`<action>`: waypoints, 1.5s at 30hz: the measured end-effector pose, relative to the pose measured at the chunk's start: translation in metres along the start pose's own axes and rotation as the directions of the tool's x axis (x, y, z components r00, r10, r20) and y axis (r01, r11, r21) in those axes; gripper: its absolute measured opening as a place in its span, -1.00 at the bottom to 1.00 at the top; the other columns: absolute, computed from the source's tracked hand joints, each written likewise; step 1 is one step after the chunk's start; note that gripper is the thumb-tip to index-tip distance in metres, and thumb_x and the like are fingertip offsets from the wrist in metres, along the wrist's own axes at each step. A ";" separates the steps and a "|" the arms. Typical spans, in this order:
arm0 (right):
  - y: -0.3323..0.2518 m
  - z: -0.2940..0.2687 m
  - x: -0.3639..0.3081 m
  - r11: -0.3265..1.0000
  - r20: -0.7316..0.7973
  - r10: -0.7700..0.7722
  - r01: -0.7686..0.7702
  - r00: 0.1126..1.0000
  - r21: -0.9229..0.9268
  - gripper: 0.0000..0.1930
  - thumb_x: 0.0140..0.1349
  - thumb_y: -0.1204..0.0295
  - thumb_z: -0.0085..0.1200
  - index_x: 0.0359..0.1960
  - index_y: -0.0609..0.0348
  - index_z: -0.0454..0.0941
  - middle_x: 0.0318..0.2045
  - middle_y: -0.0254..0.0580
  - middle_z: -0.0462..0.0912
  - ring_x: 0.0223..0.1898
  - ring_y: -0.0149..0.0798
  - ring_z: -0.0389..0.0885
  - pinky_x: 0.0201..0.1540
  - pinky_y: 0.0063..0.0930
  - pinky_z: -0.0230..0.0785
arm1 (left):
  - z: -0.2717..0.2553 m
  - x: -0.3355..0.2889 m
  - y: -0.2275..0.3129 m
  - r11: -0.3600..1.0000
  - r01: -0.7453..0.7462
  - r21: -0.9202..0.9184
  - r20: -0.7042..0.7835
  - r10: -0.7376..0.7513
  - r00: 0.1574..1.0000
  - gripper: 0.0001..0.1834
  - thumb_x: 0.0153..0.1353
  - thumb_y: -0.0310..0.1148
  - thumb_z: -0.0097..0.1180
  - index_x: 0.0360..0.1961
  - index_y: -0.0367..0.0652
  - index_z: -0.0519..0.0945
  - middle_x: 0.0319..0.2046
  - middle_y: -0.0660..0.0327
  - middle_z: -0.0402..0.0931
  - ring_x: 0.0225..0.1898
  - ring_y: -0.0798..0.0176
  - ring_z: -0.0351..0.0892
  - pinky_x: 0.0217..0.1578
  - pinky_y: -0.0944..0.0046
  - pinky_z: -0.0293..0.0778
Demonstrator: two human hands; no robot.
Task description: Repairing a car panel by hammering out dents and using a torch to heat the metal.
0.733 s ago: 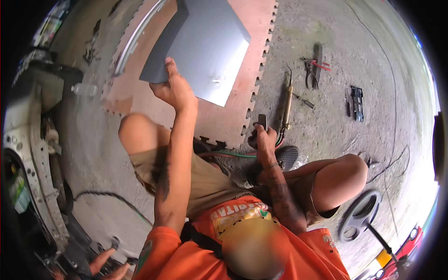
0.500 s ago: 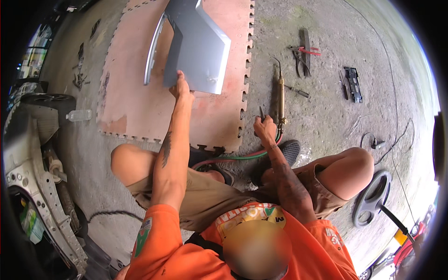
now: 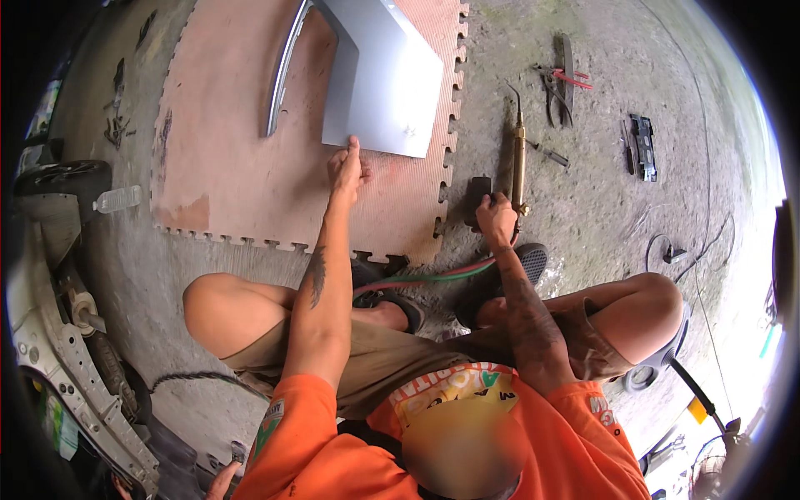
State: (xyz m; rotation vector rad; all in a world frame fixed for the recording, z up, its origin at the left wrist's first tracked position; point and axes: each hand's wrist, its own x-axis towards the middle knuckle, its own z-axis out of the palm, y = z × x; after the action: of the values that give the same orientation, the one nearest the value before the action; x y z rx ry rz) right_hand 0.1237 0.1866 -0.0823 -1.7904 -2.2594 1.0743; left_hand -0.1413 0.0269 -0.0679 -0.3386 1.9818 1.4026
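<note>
My left hand (image 3: 348,173) is at the near edge of a silver-grey car fender panel (image 3: 385,87), one digit lying over the edge and the other fingers curled just below it. The panel rests over a pink foam mat (image 3: 250,187); its upper end runs out of view. My right hand (image 3: 497,218) is closed on a dark, flat, rectangular piece (image 3: 481,190), whose kind I cannot make out. Just right of that hand lies a brass gas torch (image 3: 519,162) with a thin bent tip. Red and green hoses (image 3: 450,278) run past my feet.
Beyond the torch lie red-handled pliers (image 3: 557,87), a flat dark metal bar (image 3: 568,71), a screwdriver (image 3: 553,155) and a black bracket (image 3: 642,148). A plastic bottle (image 3: 117,199) and a stripped car body (image 3: 62,350) are at left. A cable (image 3: 705,125) crosses the concrete at right.
The fender panel sits farther right in view and my left hand is now lower on its edge. My right hand has turned, showing the dark piece's broad face.
</note>
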 end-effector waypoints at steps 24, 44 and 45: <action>0.036 -0.070 0.020 0.580 0.342 0.052 -0.307 0.938 0.754 -0.55 0.16 0.35 0.09 0.13 0.05 0.44 -0.39 -0.29 0.55 -0.43 -0.39 0.55 -0.46 -0.47 0.45 | 0.000 -0.136 -0.090 0.205 -0.585 0.784 0.572 0.127 0.811 -0.78 0.13 -0.48 0.05 -0.27 -0.33 0.67 -0.20 -0.20 0.62 -0.15 -0.36 0.60 -0.13 -0.11 0.53; -0.061 -0.147 -0.142 0.571 -0.104 -0.633 0.552 0.767 0.608 -0.67 0.46 0.22 -0.06 0.06 0.20 0.48 -0.31 -0.15 0.58 -0.33 -0.36 0.50 -0.21 -0.42 0.39 | 0.032 -0.125 0.002 0.962 -0.274 0.011 -0.013 0.274 0.962 -0.75 0.48 -0.11 -0.11 -0.07 -0.03 0.36 -0.53 0.26 0.41 -0.65 0.41 0.34 -0.63 0.32 0.38; -0.061 -0.148 -0.144 0.564 -0.105 -0.637 0.554 0.764 0.612 -0.67 0.46 0.22 -0.06 0.06 0.20 0.48 -0.31 -0.15 0.58 -0.33 -0.36 0.50 -0.21 -0.42 0.39 | 0.029 -0.120 0.005 0.968 -0.234 -0.094 -0.039 0.231 0.972 -0.75 0.48 -0.09 -0.12 -0.07 -0.01 0.37 -0.53 0.27 0.39 -0.64 0.40 0.33 -0.61 0.30 0.38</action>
State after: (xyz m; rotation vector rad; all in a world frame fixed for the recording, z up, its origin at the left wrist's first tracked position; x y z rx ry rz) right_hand 0.1863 0.1256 0.1151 -0.6205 -1.9592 1.5251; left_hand -0.0446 0.0353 0.0087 -0.1730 2.0316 1.6535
